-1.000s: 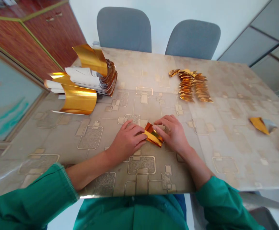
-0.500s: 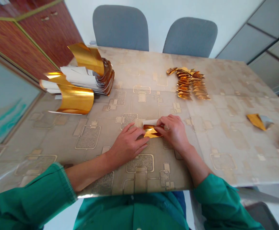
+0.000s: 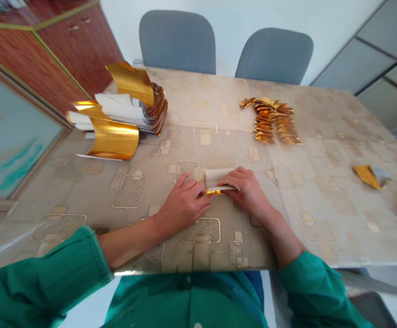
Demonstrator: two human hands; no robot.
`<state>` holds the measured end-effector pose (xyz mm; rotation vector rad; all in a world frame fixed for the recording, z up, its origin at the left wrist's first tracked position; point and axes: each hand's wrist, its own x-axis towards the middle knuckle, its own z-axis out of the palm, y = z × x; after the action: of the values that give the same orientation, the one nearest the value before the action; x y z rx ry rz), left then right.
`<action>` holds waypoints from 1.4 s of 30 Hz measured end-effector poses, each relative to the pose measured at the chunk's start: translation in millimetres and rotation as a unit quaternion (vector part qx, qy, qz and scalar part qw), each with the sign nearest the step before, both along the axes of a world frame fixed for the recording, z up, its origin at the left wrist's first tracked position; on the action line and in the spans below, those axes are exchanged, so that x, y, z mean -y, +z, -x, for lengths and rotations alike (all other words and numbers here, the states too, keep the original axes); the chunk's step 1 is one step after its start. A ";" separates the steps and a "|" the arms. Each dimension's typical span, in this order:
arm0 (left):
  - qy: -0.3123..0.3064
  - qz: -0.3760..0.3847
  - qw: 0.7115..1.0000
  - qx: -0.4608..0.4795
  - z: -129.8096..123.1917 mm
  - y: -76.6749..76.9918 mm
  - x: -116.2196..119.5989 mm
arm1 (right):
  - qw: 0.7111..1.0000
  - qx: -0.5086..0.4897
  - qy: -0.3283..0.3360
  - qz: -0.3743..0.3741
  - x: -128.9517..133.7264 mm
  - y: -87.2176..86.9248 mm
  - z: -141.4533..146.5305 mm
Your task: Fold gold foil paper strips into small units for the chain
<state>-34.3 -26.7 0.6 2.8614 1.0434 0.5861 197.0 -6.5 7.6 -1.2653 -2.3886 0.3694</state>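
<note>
A sheet of gold foil paper (image 3: pixel 216 176) lies on the table in front of me, folded over so its white back faces up. Only a narrow gold strip shows along its near edge. My left hand (image 3: pixel 186 202) rests on the table at the paper's left end, thumb and fingertips pinching the near corner. From the right, my right hand (image 3: pixel 248 189) grips the other end, its fingers on top of the white flap. The paper's right end is hidden under those fingers.
A stack of gold and white foil sheets (image 3: pixel 116 139) stands at the back left. Several folded gold pieces (image 3: pixel 265 123) lie in two rows at the back right. Another gold piece (image 3: pixel 367 176) is at the far right. Two grey chairs (image 3: pixel 178 41) stand behind the table.
The white far flap has been folded toward me over the gold face, covering most of it. My right fingers have moved on top of the flap; my left hand stays at the left end.
</note>
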 end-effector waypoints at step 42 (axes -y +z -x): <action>0.015 0.002 1.000 -0.016 0.3 -1.7 -5.1 | 0.991 0.093 -0.038 -0.088 45.2 0.7 -21.9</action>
<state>-34.6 -21.6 -1.1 2.8660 1.0938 0.5422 218.9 -51.7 8.2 -1.3560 -2.4534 0.0170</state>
